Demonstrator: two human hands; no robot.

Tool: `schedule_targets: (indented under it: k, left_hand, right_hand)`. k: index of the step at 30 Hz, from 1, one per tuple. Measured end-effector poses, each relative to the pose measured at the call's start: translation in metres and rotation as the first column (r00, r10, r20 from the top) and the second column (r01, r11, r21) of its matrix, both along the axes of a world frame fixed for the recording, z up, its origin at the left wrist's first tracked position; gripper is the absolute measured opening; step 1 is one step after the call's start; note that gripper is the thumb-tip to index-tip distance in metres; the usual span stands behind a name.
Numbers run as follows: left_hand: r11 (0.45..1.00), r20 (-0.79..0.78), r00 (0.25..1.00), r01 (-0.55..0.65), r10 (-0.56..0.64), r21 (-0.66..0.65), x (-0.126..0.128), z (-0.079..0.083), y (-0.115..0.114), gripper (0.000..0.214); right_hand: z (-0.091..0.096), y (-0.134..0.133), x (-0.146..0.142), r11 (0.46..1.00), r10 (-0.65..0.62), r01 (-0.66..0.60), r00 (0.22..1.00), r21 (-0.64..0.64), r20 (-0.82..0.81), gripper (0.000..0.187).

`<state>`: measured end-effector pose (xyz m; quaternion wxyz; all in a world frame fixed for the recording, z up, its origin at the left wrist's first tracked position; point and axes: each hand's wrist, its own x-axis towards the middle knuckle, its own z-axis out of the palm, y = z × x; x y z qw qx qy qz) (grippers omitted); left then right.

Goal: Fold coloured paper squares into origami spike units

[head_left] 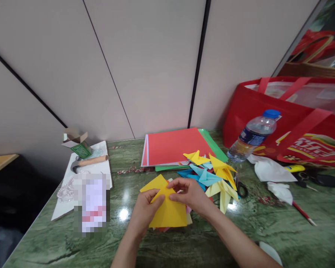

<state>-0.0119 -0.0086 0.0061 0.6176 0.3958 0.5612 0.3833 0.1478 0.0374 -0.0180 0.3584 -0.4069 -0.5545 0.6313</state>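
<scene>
Both my hands pinch a sheet of yellow paper (170, 213) that is partly folded, its upper part rising to a point. My left hand (145, 208) grips its left side with thumb and fingers. My right hand (191, 195) pinches near the top, thumb and forefinger close together. Pink and pale sheets peek out from under the yellow one. Just right of my right hand lies a heap of folded paper shapes: a light blue one (208, 175), a pale yellow one (224, 194) and deeper yellow ones (223, 169).
Behind my hands lies a stack of red paper (175, 147) over a green sheet. A water bottle (255, 136) leans by a red bag (307, 126). Left, a white board (65, 204) holds a wooden-handled tool (93, 161) and small box (80, 147). Tissues (270, 171) lie at right.
</scene>
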Motion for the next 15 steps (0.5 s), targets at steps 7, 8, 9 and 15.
schedule_targets:
  k: [7,8,9,15]
  left_hand:
    - [0.999,0.001,1.0,-0.016,0.016,-0.038,0.004,0.006,0.002,0.03]
    - [0.999,-0.008,1.0,-0.021,0.02,-0.039,0.004,0.006,0.002,0.03]
    - [0.999,-0.016,1.0,-0.026,0.025,-0.041,0.004,0.007,0.002,0.029]
    - [0.999,-0.023,0.999,-0.025,0.024,-0.048,0.004,0.003,0.001,0.025]
  right_hand:
    - [0.0,0.0,0.001,0.999,0.002,-0.001,1.0,-0.047,0.017,0.023]
    - [0.001,0.0,0.002,0.999,0.006,-0.005,1.0,-0.054,0.026,0.023]
    - [0.002,-0.001,0.002,0.998,0.009,-0.007,0.999,-0.06,0.032,0.023]
    - [0.011,-0.002,0.001,1.0,0.007,-0.006,0.999,-0.019,0.05,0.019]
